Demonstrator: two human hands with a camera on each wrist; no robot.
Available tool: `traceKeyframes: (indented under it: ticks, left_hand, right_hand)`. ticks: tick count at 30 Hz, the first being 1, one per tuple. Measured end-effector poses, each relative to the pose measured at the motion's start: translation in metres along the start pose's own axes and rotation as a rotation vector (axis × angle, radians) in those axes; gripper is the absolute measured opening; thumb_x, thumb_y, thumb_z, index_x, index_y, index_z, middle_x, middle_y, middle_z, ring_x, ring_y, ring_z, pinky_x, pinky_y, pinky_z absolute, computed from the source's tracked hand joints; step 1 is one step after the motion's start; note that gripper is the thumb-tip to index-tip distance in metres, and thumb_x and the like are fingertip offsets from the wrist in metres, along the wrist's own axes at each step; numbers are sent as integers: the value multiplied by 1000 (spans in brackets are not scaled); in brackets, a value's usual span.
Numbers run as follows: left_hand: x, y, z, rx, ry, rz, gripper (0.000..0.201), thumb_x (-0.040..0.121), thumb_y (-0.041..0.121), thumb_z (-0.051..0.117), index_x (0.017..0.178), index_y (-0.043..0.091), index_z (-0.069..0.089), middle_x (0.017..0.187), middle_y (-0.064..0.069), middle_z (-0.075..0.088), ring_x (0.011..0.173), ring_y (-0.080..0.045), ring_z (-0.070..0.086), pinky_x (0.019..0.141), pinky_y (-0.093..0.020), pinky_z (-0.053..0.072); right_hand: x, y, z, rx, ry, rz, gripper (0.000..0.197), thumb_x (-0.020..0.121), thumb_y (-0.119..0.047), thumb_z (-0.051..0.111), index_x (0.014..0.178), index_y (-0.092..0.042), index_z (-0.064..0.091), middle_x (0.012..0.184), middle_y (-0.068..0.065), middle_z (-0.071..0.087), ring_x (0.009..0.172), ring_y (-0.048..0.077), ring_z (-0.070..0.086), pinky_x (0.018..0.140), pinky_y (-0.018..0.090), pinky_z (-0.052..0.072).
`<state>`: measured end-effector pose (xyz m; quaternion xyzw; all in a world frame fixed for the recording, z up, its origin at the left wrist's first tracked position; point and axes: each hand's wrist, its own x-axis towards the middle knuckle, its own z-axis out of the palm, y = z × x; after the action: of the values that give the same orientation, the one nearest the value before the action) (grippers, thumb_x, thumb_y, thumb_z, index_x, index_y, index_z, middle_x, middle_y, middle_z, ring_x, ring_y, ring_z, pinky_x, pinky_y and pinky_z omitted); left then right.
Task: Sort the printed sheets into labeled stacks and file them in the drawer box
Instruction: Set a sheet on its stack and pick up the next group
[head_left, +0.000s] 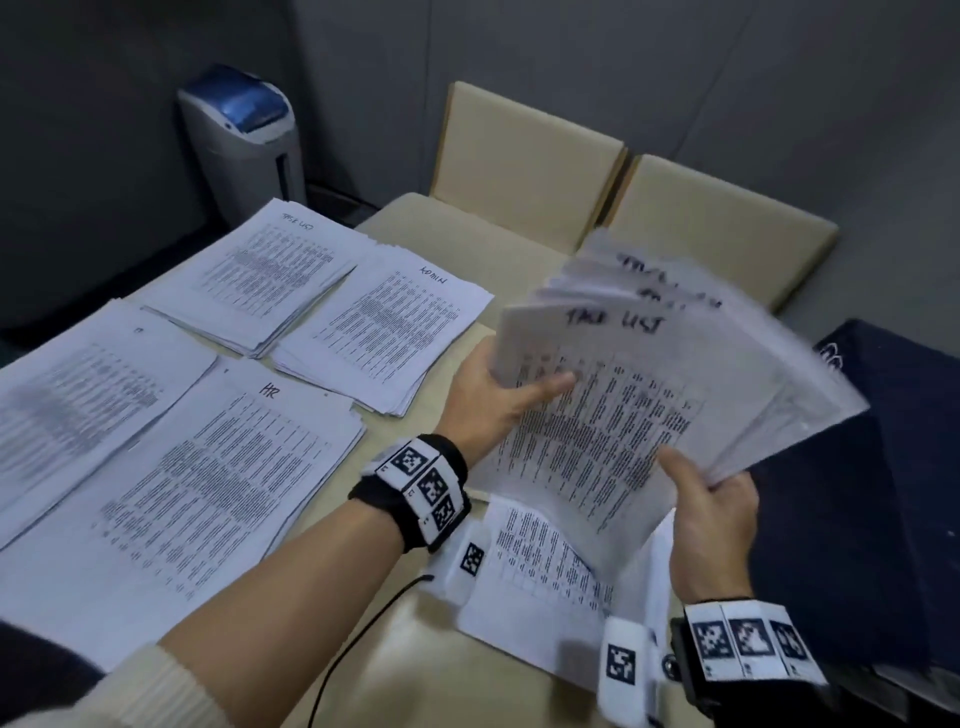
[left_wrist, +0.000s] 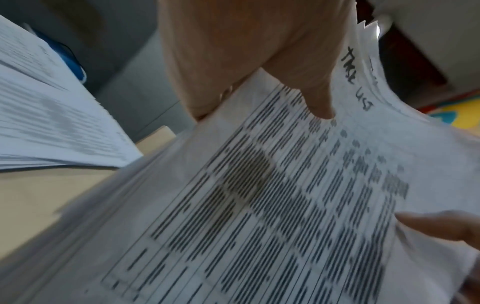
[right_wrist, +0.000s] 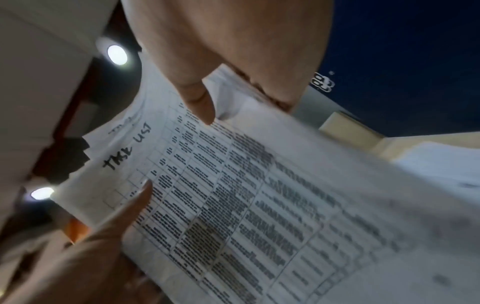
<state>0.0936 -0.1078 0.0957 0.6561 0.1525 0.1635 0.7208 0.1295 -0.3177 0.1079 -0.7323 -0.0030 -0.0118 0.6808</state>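
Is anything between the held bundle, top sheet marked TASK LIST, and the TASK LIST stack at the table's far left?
Nothing visible blocks it. Both hands, left and right, hold the bundle above the table. Toward the TASK LIST stack, only the flat ADMIN stack lies below the path.

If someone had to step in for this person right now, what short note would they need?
Left hand and right hand both hold a fanned bundle of sheets above the table; its top sheet reads TASK LIST.
Four stacks lie on the table, three labels readable: TASK LIST stack, ADMIN stack, HR stack.
One loose sheet lies under the hands.
Left: finish sorting, then file.
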Motion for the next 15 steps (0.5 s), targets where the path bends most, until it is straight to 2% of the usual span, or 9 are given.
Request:
traceKeyframes:
  ticks: [2, 3, 4, 6, 7, 9, 12, 13, 15]
  left_hand:
    - [-2, -17, -5, 118, -18, -98, 75, 62, 58, 85, 120, 18, 60, 114, -1, 71, 104, -20, 69, 87, -47, 58]
    - [-5, -25, -7, 176, -35, -126, 65, 65, 55, 83, 113, 16, 65, 111, -3, 72, 102, -23, 69, 90, -51, 56]
    - [-10, -29, -6, 215, -40, -132, 45, 73, 46, 81, 103, 16, 68, 107, -6, 73, 100, -25, 69, 92, -52, 54]
    - [-18, -36, -4, 211, -32, -128, 16, 85, 28, 76, 96, 18, 69, 102, -8, 74, 96, -26, 69, 92, -51, 53]
    - [-23, -38, -4, 193, -19, -128, 18, 87, 27, 75, 99, 16, 68, 100, -8, 73, 92, -26, 70, 89, -50, 55]
    - [-33, -39, -9, 190, 41, -127, 32, 85, 36, 76, 102, 12, 64, 93, -8, 71, 80, -25, 70, 78, -44, 60]
    - [-49, -47, -34, 309, 96, -93, 21, 87, 45, 70, 87, 26, 62, 75, 0, 67, 62, -21, 63, 59, -39, 55]
    - [-53, -49, -46, 355, 108, -87, 20, 92, 43, 66, 79, 31, 57, 68, 5, 61, 56, -17, 57, 54, -34, 49]
    - [-60, -54, -71, 416, 155, -93, 29, 98, 39, 59, 71, 34, 47, 63, 8, 52, 53, -11, 48, 53, -28, 40]
  right_hand:
    - [-7, 19, -5, -49, -91, 49, 19, 91, -15, 67, 110, -17, 65, 98, -10, 70, 82, -7, 67, 83, 23, 55]
    - [-9, 25, -7, -77, -137, 73, 23, 94, -21, 64, 116, -18, 63, 100, -16, 67, 83, -11, 65, 83, 18, 53]
    - [-10, 30, -9, -107, -176, 102, 30, 96, -29, 60, 124, -18, 61, 102, -20, 64, 89, -11, 62, 88, 19, 51]
    - [-8, 35, -8, -176, -181, 128, 39, 98, -41, 54, 128, -16, 59, 101, -20, 61, 103, 7, 62, 100, 34, 47]
    - [-5, 34, -8, -187, -144, 129, 39, 98, -43, 53, 123, -13, 60, 95, -16, 61, 103, 18, 63, 98, 37, 48]
    - [-1, 27, 1, -157, -33, 119, 34, 100, -42, 51, 105, -10, 59, 81, -6, 57, 91, 31, 63, 79, 30, 49]
    - [-5, 14, 26, -38, 5, 173, 25, 100, -38, 52, 108, -15, 55, 85, -8, 59, 78, 7, 60, 61, 18, 47]
    - [-7, 13, 36, 16, -24, 196, 26, 100, -36, 54, 114, -15, 56, 93, -7, 63, 82, 5, 61, 64, 17, 51]
    - [-13, 14, 61, 83, -109, 226, 35, 95, -35, 61, 124, -15, 57, 111, -4, 68, 99, 10, 65, 86, 31, 55]
